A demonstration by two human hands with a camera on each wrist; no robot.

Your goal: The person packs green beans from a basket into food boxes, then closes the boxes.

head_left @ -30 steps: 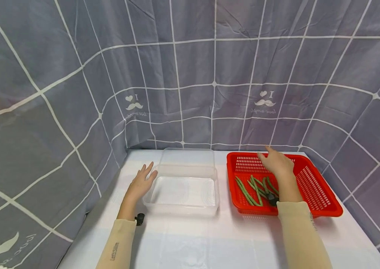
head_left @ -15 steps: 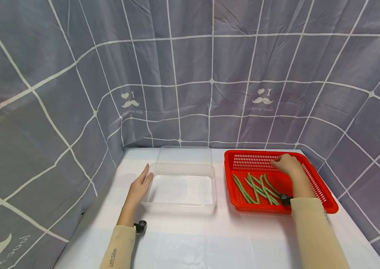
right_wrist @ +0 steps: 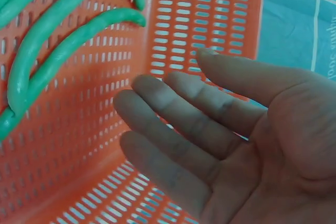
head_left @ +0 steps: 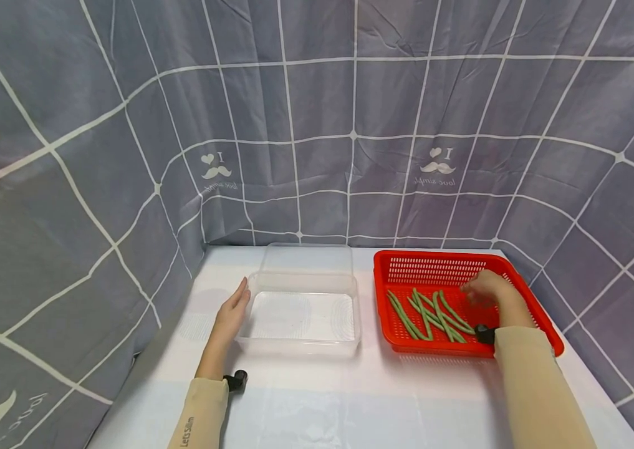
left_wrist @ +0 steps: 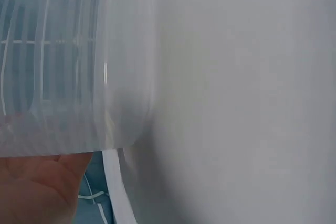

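Green beans (right_wrist: 65, 47), several — one red basket (head_left: 440, 350), one clear container (head_left: 297, 346), two hands (head_left: 231, 313)

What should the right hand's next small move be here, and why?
Probably to shift toward the nearest green bean and pinch it: the right hand is inside the red basket with fingers loosely extended, holding nothing, beans lying just beyond its fingertips. Meanwhile the left hand rests at the side of the clear container, which holds no beans.
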